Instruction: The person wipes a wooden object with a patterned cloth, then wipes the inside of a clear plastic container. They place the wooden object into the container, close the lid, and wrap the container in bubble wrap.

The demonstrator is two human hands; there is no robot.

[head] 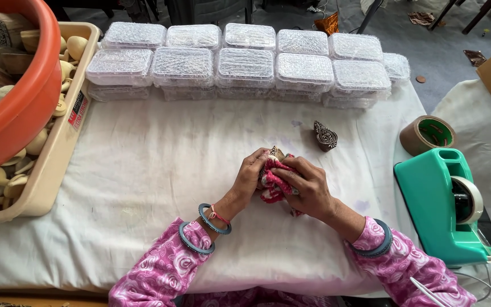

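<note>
Where the white cloth-covered table point(143, 170) fills most of the view, everything else can be placed against it. On its far left edge a beige plastic crate point(58, 153) of pale wooden pieces is set, with a big round orange plastic tub point(18, 108) resting in it. Along the table's far edge two rows of clear, lidded plastic boxes wrapped in film point(245, 65) are stacked. Just off the table's right edge a teal plastic tape dispenser point(444, 204) is seen, with a brown roll of packing tape point(427, 135) just beyond it. At the middle of the table a bunched pink-and-white rag point(273, 182) is pressed by the right hand point(308, 187), whose fingers are closed over it, against a small carved wooden printing block point(277, 152); the block is gripped by the left hand point(251, 173), curled shut around its side, and only its top edge shows. A second small dark carved wooden block, leaf-shaped, point(325, 135) is stood just beyond the hands. The held block is judged light, rigid and hard, with fine carving that could chip, so it is best taken by its plain sides or back; the rag is soft and limp and can be gathered anywhere.
</note>
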